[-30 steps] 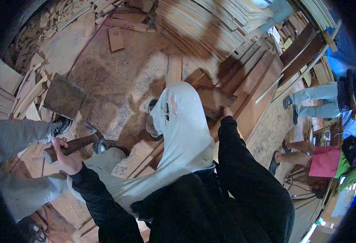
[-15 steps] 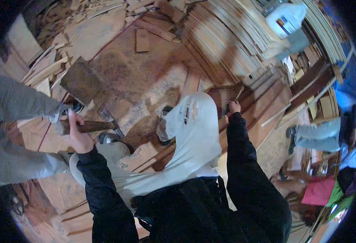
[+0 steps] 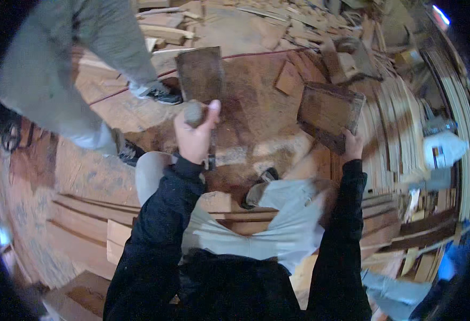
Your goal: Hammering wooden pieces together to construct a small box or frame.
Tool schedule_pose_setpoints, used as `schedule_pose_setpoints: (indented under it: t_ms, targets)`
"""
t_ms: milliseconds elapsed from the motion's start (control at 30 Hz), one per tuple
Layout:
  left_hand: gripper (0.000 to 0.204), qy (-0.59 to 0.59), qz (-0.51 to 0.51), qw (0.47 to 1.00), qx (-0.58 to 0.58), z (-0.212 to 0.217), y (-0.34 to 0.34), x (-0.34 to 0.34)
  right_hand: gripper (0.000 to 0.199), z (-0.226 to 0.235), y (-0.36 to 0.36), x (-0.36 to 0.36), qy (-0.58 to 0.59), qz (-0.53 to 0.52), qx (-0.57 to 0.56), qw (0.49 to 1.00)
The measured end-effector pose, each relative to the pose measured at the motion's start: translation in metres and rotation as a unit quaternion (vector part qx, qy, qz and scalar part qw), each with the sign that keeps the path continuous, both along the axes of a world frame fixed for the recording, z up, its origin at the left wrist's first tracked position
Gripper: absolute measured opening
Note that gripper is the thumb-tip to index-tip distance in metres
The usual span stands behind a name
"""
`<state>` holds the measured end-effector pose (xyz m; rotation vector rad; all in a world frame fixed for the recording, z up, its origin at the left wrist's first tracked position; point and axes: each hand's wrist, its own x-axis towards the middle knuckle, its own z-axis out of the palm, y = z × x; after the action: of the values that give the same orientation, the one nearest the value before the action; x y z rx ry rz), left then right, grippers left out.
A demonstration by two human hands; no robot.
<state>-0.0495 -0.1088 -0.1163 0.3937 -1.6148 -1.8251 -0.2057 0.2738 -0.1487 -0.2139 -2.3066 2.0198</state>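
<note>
Left hand (image 3: 195, 140) closed tight round a wooden hammer handle (image 3: 193, 113), raised above the knees with the end of the handle pointing up toward the camera. Right hand (image 3: 353, 145) gripping the lower edge of a dark wooden board (image 3: 328, 113), held tilted off the sawdust-strewn floor (image 3: 256, 107). Beyond, another dark square panel (image 3: 200, 72) lying flat just past the hammer, a second person's grey trouser leg (image 3: 63, 80) to the left, stacked planks (image 3: 395, 123) to the right.

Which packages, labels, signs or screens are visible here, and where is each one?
White plastic jug with a dark label patch: at the right edge, beside the stacked pale wooden planks; rounded body, narrow top.
No signs or screens can be made out.
</note>
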Motion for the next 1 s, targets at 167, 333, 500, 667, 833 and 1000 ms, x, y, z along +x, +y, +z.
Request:
schedule_pose_setpoints:
  t_ms: [167,333,500,667,833,1000]
  targets:
    - [0.019,-0.005,-0.026,1.000,-0.011,-0.001,-0.007,-0.001,0.037,0.004,-0.060,-0.010,0.013,0.111,0.053,0.992]
    - [0.022,-0.027,-0.057,0.998,0.003,0.008,-0.004,-0.002,0.041,-0.018,-0.071,-0.006,0.075,0.198,0.065,0.975]
    - [0.023,-0.020,-0.030,0.999,0.009,0.004,-0.009,0.002,0.045,-0.014,-0.095,0.003,0.073,0.194,0.084,0.975]
    - [0.027,-0.015,-0.019,0.999,-0.021,0.008,-0.006,-0.004,0.045,-0.026,-0.088,-0.007,0.078,0.212,0.122,0.966]
    - [0.028,-0.048,-0.047,0.998,0.001,0.009,-0.005,-0.006,0.047,-0.041,-0.075,-0.011,0.071,0.189,0.121,0.972]
    - [0.022,-0.034,-0.054,0.998,-0.027,-0.001,-0.002,-0.010,0.046,-0.044,-0.081,-0.008,0.028,0.191,0.109,0.975]
